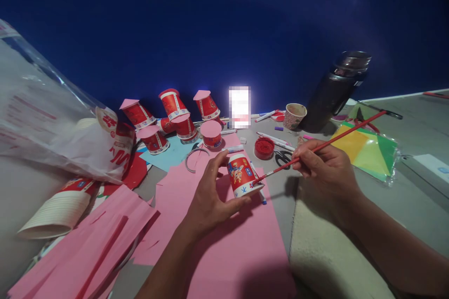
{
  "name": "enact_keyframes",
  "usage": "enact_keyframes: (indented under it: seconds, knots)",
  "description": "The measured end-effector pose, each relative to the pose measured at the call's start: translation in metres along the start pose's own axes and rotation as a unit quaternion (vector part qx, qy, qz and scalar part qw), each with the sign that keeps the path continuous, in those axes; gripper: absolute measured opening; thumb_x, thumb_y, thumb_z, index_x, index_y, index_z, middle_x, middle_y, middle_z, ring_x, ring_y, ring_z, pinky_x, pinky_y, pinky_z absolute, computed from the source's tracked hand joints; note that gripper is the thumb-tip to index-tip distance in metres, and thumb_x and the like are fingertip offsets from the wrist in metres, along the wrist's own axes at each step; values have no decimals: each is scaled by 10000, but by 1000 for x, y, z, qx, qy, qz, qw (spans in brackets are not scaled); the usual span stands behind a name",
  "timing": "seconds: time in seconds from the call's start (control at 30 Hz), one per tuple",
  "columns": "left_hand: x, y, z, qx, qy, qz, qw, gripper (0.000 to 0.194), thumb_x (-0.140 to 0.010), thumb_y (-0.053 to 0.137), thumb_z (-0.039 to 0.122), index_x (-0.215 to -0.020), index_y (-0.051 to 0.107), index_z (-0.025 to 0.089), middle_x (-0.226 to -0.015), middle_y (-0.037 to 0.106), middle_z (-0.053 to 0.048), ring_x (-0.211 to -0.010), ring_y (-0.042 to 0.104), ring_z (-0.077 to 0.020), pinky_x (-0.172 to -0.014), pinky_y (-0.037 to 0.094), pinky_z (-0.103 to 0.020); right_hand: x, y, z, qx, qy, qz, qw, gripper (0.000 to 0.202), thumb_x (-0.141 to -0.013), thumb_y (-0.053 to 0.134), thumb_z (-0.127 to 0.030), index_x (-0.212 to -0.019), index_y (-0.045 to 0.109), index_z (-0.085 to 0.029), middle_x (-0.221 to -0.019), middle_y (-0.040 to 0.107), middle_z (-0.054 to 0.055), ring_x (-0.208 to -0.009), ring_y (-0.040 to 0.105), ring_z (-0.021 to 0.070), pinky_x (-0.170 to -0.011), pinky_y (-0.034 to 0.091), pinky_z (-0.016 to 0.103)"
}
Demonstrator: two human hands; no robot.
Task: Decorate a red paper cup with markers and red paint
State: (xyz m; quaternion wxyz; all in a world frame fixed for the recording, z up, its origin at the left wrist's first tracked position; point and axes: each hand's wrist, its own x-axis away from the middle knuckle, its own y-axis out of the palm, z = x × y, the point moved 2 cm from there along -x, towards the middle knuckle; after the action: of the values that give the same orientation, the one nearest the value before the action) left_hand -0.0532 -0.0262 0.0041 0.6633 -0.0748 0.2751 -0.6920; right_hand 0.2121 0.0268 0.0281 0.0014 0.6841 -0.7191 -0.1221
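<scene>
My left hand point(217, 191) grips a red paper cup point(242, 174) by its ends, thumb below and fingers above. The cup is tilted and carries a printed figure, with small blue and red marks along its white rim band. In my right hand point(321, 166) is a long red paintbrush point(342, 135), pinched near its lower part. Its bristles touch the cup's white band at a red mark. A small round pot of red paint point(264, 148) stands just beyond the cup. Pink paper point(224, 247) lies under my left hand.
Several red cups, some with pink paper tops point(211, 129), stand at the back. A plastic bag point(59, 117) and stacked paper cups point(58, 212) lie left. Black scissors point(282, 159), a patterned cup point(294, 116), a dark thermos point(335, 93) and coloured sheets point(366, 149) are right.
</scene>
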Motion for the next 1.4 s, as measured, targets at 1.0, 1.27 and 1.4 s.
enact_keyframes:
  seconds: [1.0, 1.27, 1.4]
  knots:
    - [0, 1, -4, -57, 43, 13, 997, 940, -820, 878, 412, -1600, 355, 367, -1569, 526, -111, -1427, 551, -346, -1136, 501, -563, -5, -3, 3, -32, -15, 3, 999, 408, -717, 965, -570, -706, 769, -213, -568, 668, 3, -479, 603, 103, -395, 440, 167]
    - [0, 3, 0, -105, 76, 30, 991, 950, -822, 887, 499, -1597, 357, 355, -1475, 601, -116, -1324, 619, -340, -1091, 532, -544, 5, 2, 6, -2, -15, -4, 1000, 409, -737, 942, -597, -725, 763, -229, -617, 698, 13, -459, 558, 108, -405, 435, 213]
    - [1, 3, 5, -107, 87, 33, 990, 958, -823, 894, 486, -1602, 353, 355, -1429, 626, -106, -1275, 640, -322, -1074, 546, -528, 10, 7, 5, -8, -10, 0, 1000, 403, -733, 948, -582, -718, 765, -223, -608, 691, 14, -463, 547, 107, -417, 421, 216]
